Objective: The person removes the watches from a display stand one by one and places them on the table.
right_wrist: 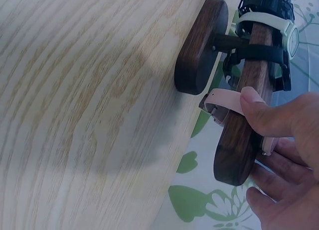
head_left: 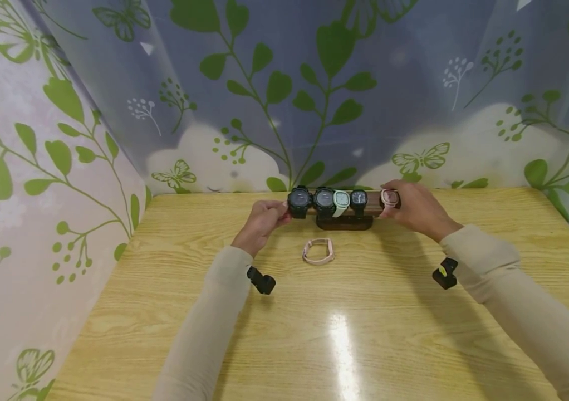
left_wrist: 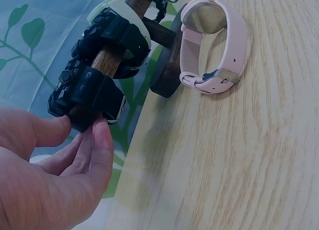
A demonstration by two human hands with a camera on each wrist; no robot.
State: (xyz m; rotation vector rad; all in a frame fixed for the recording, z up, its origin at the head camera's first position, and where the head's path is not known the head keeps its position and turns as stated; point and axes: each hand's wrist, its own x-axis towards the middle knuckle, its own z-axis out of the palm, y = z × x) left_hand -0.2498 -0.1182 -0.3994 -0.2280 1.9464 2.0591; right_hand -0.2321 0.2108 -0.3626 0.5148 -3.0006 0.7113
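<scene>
One pink watch (left_wrist: 236, 46) lies nearest me on the wooden table (head_left: 289, 345), its buckled strap forming a loop on edge, which I think helps it hold its shape. Just beyond sits the dark base (head_left: 344, 224), raising the wooden bar (head_left: 373, 202) so straps can wrap underneath. On the left, my left hand (head_left: 263, 221) pinches the bar's end, probably steadying it. On the right, my right hand (head_left: 417, 210) pinches the other pink watch (head_left: 390, 199) around the bar, likely to seat it. Between them, two black watches (head_left: 299, 200), a mint watch (head_left: 341, 199) and a small dark watch (head_left: 359, 197) encircle the bar. Farthest hangs a leafy curtain (head_left: 405, 100).
</scene>
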